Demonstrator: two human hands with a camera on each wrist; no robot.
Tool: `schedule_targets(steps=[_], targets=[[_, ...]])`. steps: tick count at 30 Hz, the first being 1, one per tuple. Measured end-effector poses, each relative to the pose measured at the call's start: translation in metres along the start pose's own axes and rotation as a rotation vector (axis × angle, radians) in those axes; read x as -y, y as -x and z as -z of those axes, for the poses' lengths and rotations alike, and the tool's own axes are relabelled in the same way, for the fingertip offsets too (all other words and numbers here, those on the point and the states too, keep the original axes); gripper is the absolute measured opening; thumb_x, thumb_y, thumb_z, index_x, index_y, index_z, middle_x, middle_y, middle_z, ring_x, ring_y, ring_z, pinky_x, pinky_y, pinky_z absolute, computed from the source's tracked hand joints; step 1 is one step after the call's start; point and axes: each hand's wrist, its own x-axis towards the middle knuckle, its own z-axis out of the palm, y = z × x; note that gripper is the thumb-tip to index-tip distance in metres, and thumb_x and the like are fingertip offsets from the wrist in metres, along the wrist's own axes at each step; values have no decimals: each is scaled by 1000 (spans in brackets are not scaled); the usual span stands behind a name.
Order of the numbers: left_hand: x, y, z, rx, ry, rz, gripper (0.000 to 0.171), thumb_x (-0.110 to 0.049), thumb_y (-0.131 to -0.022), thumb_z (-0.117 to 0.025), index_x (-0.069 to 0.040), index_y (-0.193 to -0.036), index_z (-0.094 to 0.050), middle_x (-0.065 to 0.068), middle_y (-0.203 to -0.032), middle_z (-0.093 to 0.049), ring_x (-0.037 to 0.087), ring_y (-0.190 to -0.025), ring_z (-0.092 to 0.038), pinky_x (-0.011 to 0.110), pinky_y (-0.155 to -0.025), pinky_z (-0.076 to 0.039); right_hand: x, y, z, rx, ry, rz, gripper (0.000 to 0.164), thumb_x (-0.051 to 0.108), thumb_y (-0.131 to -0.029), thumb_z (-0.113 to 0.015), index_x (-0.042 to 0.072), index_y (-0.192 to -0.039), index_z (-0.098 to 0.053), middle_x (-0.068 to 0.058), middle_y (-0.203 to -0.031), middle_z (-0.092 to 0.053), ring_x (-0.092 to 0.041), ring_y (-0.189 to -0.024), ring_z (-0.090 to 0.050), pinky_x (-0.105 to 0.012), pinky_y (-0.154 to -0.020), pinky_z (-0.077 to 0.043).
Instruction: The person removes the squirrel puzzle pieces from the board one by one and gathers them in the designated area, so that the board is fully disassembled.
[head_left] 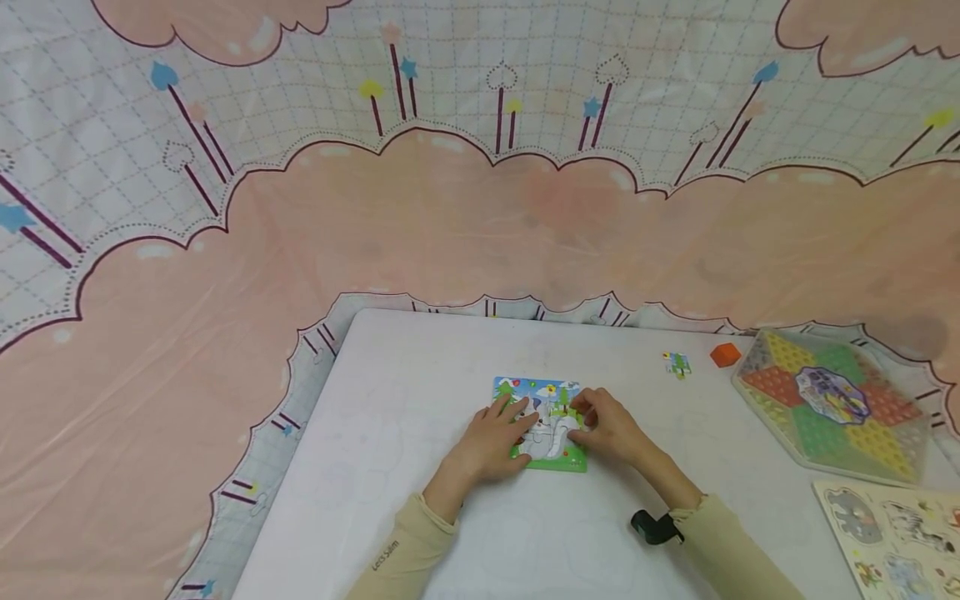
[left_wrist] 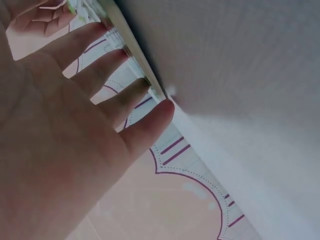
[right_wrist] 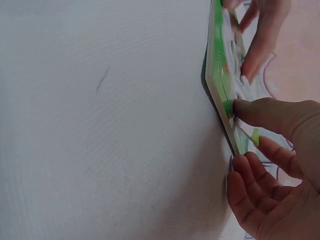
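A square picture puzzle [head_left: 574, 461] with a white squirrel-like animal, blue sky and a green base lies on the white table. My left hand [head_left: 491, 437] rests on its left half with fingers spread, hiding part of the picture. In the left wrist view, the fingertips [left_wrist: 142, 86] reach the board's edge. At the right side, my right hand [head_left: 611, 427] pinches a small puzzle piece [right_wrist: 255, 136] between thumb and index finger, the piece tilted up from the board. Its other fingers curl beside the board's edge in the right wrist view.
Another puzzle piece [head_left: 678, 364] lies toward the back right, near an orange block [head_left: 725, 355]. Farther right are a clear-lidded hexagonal box [head_left: 832, 400] of colored pieces and an animal picture board [head_left: 892, 533]. A black device [head_left: 654, 527] sits by the right wrist.
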Motion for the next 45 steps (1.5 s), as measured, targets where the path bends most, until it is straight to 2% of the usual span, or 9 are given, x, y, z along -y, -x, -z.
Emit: schedule_targets(steps=[8,16,23,27,32,37,40,45], targets=[[-2,-2,-1,2,11,3,63,-40,-93,-64,-21,-149,-46,4,-158,-33,32,-147,-24,52,-109,-34,-2,1,0,-48,-134,49,26,-1,-81,-76,2,-99,-58,-1,-79,-55,-15,-71,-52,-24,-63,-45],[3,0,-1,-7,27,-6,62,-40,-93,-65,-20,-149,-47,5,-158,-34,33,-146,-24,53,-109,-34,-5,1,-1,-106,-257,75,22,-6,-85,-70,-1,-104,-60,-6,-84,-60,-14,-71,-56,-22,-62,-49],[7,2,2,-11,53,-12,63,-38,-93,-65,-18,-149,-46,6,-158,-33,34,-146,-24,54,-109,-33,-15,4,12,-153,-410,-51,24,-7,-89,-63,-5,-112,-57,-15,-89,-57,-22,-66,-65,-25,-55,-55],[8,3,2,-7,52,-10,63,-39,-93,-65,-19,-149,-46,6,-158,-33,34,-146,-24,53,-109,-33,-27,8,22,-177,-459,-89,28,-7,-91,-62,-8,-118,-55,-17,-91,-55,-24,-67,-68,-29,-56,-57],[9,3,2,-1,69,-3,63,-39,-93,-64,-19,-149,-46,5,-159,-32,33,-147,-22,53,-110,-32,-42,13,38,-214,-462,-141,37,-6,-90,-63,-8,-125,-53,-17,-97,-54,-13,-71,-66,-24,-61,-56],[8,2,3,-8,87,-12,63,-39,-93,-64,-19,-149,-46,6,-159,-32,34,-147,-21,54,-110,-32,-60,18,59,-305,-485,-204,45,-4,-90,-62,-10,-133,-48,-18,-99,-56,-4,-71,-63,-21,-63,-55],[6,2,3,-8,91,-20,63,-39,-93,-65,-19,-149,-46,6,-159,-32,34,-147,-22,54,-110,-32,-73,22,71,-391,-521,-255,46,-3,-91,-63,-11,-134,-46,-13,-95,-61,0,-69,-64,-20,-63,-55],[4,2,1,-4,92,-25,63,-39,-92,-65,-19,-149,-46,5,-159,-32,34,-147,-22,54,-110,-32,-90,29,85,-526,-563,-341,42,-1,-91,-64,-12,-128,-47,10,-79,-64,1,-65,-64,-18,-62,-55]])
